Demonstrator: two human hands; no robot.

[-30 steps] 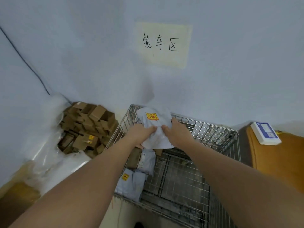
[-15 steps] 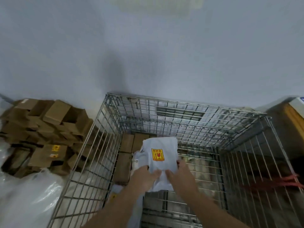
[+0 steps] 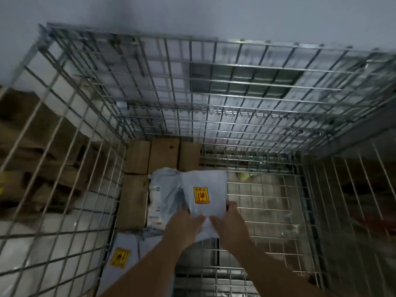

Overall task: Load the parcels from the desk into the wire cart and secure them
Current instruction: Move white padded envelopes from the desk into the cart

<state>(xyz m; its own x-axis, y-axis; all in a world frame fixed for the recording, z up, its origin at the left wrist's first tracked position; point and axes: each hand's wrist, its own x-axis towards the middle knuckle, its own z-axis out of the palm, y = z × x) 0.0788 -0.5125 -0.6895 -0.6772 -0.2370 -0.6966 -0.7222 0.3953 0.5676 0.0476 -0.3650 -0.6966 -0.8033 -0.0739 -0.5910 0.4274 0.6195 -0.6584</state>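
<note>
Closest to us, a grey mailer bag (image 3: 126,257) with a yellow sticker lies low on the cart's left side, just under our left forearm. Above it, our left hand (image 3: 182,229) and right hand (image 3: 230,224) close together on the near edge of a white parcel (image 3: 205,194), fingers curled over it, thumbs on top; we're holding it inside the wire cart (image 3: 235,116), its orange-and-yellow fragile label facing up. Touching its left edge sits another pale bag (image 3: 165,196), label strip along its side. Left of that, flat brown cartons (image 3: 132,200) line the cart floor, and more cartons (image 3: 162,154) run along the back. To the right the wire floor (image 3: 261,202) shows bare. Beyond the left mesh wall, a heap of brown boxes (image 3: 32,157) sits outside, blurred. Furthest off, the grey wall (image 3: 214,16)
</note>
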